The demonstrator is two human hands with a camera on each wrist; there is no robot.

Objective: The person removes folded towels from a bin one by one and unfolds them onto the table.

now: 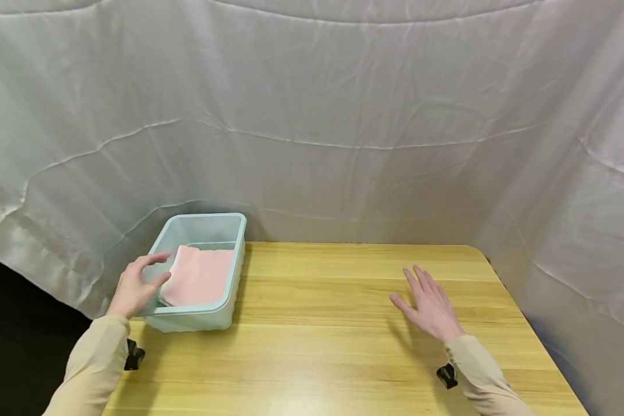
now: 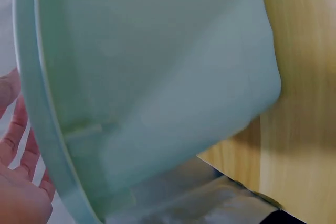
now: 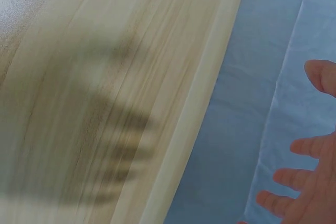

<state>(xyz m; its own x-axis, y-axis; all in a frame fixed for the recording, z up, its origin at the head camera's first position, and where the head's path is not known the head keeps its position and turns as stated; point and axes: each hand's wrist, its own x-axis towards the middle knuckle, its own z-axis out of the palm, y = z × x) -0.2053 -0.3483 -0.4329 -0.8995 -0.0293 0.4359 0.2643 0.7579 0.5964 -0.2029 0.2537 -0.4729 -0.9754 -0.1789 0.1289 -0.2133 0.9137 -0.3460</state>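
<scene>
On my feed, the fingers [image 1: 155, 258] of my left hand [image 1: 134, 289] curve well apart, holding nothing, at the left rim of a pale-blue, round-cornered plastic box [image 1: 195, 310]; I can't tell if they touch it. Inside lies squarish pink cloth [image 1: 201, 277]. My right hand [image 1: 430, 306] spreads, gripping nothing, above the smooth wood-grained counter [image 1: 312, 300]. Wrinkled, satiny grey fabric [image 1: 312, 104] hangs behind.

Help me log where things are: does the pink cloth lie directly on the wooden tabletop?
No, the head view shows the pink cloth inside the light-blue bin, which stands on the wooden tabletop.
</scene>
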